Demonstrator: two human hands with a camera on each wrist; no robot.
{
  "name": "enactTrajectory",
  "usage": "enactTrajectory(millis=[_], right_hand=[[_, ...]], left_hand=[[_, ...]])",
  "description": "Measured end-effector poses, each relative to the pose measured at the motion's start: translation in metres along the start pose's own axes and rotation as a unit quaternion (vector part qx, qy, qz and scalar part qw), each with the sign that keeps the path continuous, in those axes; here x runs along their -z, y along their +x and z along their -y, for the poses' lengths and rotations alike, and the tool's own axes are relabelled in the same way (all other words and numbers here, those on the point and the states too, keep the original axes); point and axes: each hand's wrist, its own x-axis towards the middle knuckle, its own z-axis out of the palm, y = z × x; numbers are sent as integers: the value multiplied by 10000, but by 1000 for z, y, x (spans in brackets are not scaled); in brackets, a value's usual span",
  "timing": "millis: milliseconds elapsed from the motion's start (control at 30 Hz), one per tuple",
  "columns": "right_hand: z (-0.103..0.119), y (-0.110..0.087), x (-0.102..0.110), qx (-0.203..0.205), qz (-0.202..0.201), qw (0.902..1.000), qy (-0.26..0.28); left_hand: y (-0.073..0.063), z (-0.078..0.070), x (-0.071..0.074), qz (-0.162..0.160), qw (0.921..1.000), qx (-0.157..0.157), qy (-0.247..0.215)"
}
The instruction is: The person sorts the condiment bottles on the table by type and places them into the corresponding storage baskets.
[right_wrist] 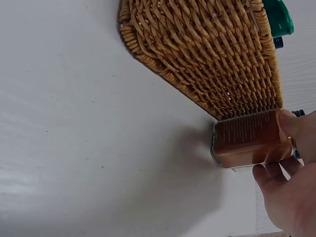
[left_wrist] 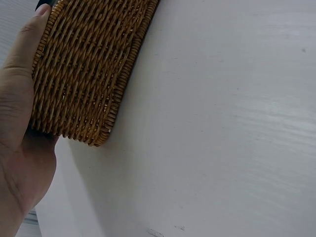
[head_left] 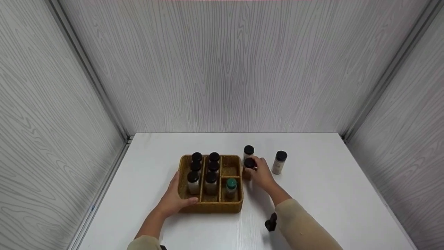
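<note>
A divided wicker basket stands on the table with several black-capped spice jars in its left and middle columns. One green-capped jar sits in the front right compartment; the compartment behind it holds no jar. My left hand grips the basket's front left corner, thumb over the front rim and fingers along the left side. Just outside the right wall, my right hand holds a spice jar by its upper part. This jar has reddish-brown contents, a printed label and a black cap, and it is upright against the wicker.
Behind the right hand stands another black-capped jar, partly hidden. Farther right is a jar with pale contents. A white table lies beneath everything, with grey wood-grain panels at the back and both sides.
</note>
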Motion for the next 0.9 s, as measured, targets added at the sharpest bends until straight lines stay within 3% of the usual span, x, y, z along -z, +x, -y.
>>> enactTrajectory(millis=[500,700,900], right_hand=[[-14,-11,7,-214,-223,9965,772],[-6,-15,11,-25,-432,9916,1220],[2,-19,18,-129,-541,9886,1399]], left_hand=[[1,0,0,-8,9999,-100,-3],[-1,1,-1,24,10000,-12,-66],[-2,-2,0,25,10000,46,-65]])
